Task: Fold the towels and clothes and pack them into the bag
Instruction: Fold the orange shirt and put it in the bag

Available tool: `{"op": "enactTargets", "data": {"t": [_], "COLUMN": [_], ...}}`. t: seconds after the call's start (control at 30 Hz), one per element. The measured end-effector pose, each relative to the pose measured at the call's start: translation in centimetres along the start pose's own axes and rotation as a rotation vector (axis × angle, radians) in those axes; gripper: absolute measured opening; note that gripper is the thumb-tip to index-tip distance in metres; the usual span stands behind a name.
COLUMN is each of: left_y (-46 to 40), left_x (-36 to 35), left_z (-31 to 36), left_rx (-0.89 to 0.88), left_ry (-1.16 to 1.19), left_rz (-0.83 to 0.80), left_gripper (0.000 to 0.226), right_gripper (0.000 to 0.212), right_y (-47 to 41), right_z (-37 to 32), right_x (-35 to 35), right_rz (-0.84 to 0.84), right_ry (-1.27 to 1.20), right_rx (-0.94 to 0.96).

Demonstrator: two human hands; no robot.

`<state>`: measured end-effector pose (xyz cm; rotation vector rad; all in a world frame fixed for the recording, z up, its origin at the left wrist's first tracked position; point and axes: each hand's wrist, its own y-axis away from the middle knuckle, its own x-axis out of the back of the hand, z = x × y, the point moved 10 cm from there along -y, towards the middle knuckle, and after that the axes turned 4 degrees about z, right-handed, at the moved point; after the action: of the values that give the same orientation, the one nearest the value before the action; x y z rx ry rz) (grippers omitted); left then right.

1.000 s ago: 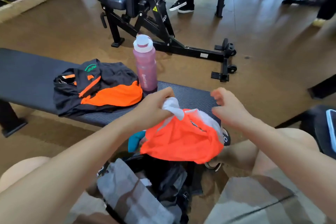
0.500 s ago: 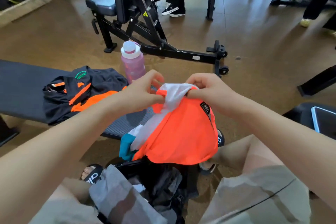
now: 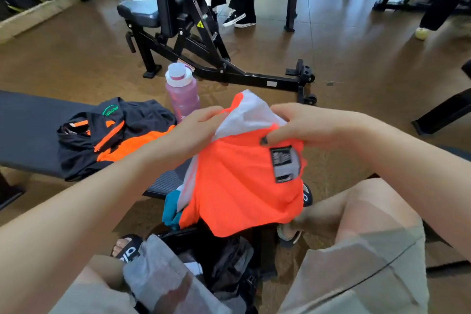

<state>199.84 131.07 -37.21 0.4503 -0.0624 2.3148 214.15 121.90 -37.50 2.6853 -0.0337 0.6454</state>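
Note:
I hold an orange and white garment (image 3: 242, 186) up in front of me, over the open black bag (image 3: 229, 262) on the floor between my legs. My left hand (image 3: 193, 130) pinches its upper left edge. My right hand (image 3: 300, 127) grips the top right, just above a black label. A teal piece of cloth (image 3: 170, 209) hangs at the garment's lower left. A black and orange jacket (image 3: 112, 135) lies crumpled on the black bench (image 3: 28, 135) to the left.
A pink water bottle (image 3: 182, 92) with a white cap stands on the bench behind my left hand. A black adjustable gym bench (image 3: 198, 46) stands on the brown floor beyond. A person's legs and shoes (image 3: 239, 19) are farther back. Dumbbells line the far left.
My right hand has come in from the right and taken hold of the garment's top. Both hands have lifted the garment higher and turned it so the label shows.

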Motion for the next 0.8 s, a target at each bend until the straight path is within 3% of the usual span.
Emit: {"op": "enactTargets", "data": {"t": [0.1, 0.23, 0.37, 0.43, 0.47, 0.57, 0.6, 0.7, 0.8], "left_y": [-0.5, -0.3, 0.4, 0.5, 0.5, 1.3, 1.6, 2.0, 1.7], "left_x": [1.7, 2.6, 1.5, 1.2, 1.1, 0.9, 1.1, 3.6, 6.6], "left_z": [0.1, -0.2, 0.8, 1.7, 2.1, 2.8, 2.7, 2.5, 2.1], "left_rx": [0.074, 0.208, 0.221, 0.180, 0.154, 0.098, 0.088, 0.045, 0.036], "left_ry": [0.005, 0.272, 0.372, 0.328, 0.292, 0.179, 0.117, -0.255, -0.461], "left_rz": [0.110, 0.163, 0.046, 0.019, 0.000, -0.067, -0.084, -0.025, 0.077], "left_gripper": [0.021, 0.034, 0.026, 0.021, 0.027, 0.055, 0.059, 0.055, 0.042], "right_gripper": [0.040, 0.034, 0.086, 0.095, 0.087, 0.032, 0.025, 0.040, 0.016], "right_y": [0.4, 0.4, -0.3, -0.9, -1.2, -1.6, -1.7, -1.5, -0.4], "right_z": [2.3, 4.1, 5.2, 6.0, 6.6, 8.0, 8.2, 7.5, 5.1], "right_x": [-1.4, -0.3, -3.0, -5.9, -7.6, -11.1, -11.0, -7.1, -0.4], "right_rz": [-0.172, -0.116, -0.072, -0.037, -0.023, 0.085, 0.136, 0.279, 0.425], "right_ry": [0.051, 0.064, 0.096, 0.106, 0.079, 0.083, 0.109, 0.013, -0.076], "right_rx": [-0.123, -0.147, -0.113, -0.103, -0.086, -0.036, -0.035, -0.005, 0.024]}}
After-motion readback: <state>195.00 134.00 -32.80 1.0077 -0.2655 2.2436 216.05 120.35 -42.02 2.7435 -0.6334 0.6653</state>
